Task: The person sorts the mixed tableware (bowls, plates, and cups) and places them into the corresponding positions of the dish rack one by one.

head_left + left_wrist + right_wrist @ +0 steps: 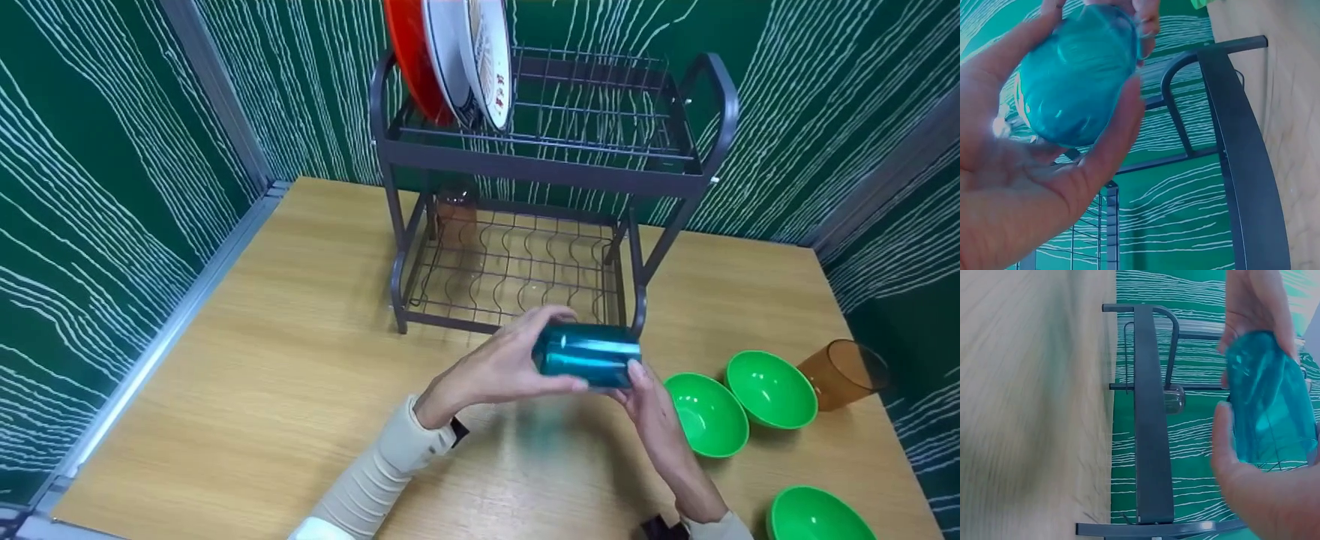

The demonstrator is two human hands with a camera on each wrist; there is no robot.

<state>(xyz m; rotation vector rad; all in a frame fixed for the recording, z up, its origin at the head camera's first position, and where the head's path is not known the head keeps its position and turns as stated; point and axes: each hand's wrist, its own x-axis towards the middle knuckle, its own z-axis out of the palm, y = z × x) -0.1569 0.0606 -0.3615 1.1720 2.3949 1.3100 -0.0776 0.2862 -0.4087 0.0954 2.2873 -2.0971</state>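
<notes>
A see-through teal cup [589, 354] lies sideways in the air between both hands, over the table in front of the rack. My left hand [510, 360] grips its left end, thumb along the near side and fingers on the far side. At its right end my right hand [651, 405] holds it with thumb and fingers. The left wrist view shows the rounded end of the teal cup [1078, 79] within the left hand's curled grip. From the right wrist, the teal cup [1269, 399] spans the space between the two hands.
A dark two-tier dish rack [540, 161] stands at the back, with red and white plates [442, 64] upright on top. A brownish glass [457, 217] sits on its lower tier. Green bowls [771, 390] and an amber cup [844, 375] stand on the table [247, 360] at right.
</notes>
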